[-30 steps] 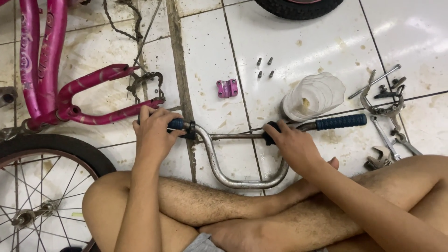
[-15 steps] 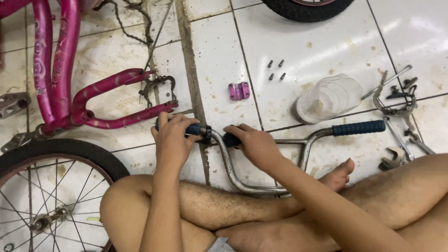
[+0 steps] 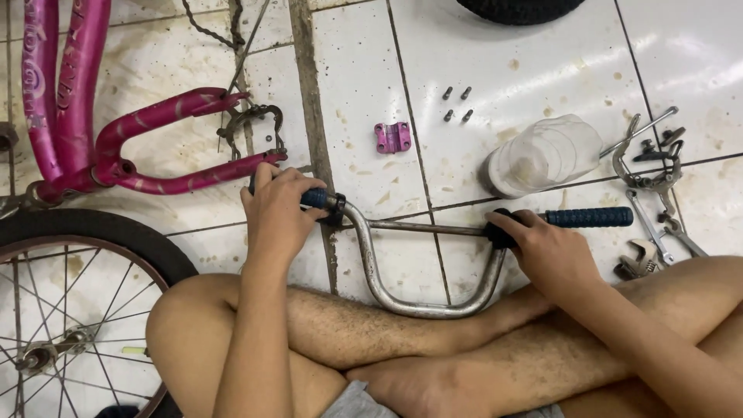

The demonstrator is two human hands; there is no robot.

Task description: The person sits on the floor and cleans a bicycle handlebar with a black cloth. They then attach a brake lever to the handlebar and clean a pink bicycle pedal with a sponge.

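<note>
I sit on a stained white tile floor [image 3: 542, 62] serving as my bike repair spot: pink frame [image 3: 70, 93], spoked wheel [image 3: 70, 310], wrenches [image 3: 658, 232], loose bolts [image 3: 457, 104] around me.

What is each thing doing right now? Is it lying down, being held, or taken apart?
Silver metal handlebar with blue grips: off the bike, held at both ends.
Left hand: closed around the left grip.
Right hand: closed at the inner end of the right grip.
Pink bike frame: lying on the tiles.
Clear plastic bottle: on its side.
Four small dark bolts: loose.
</note>
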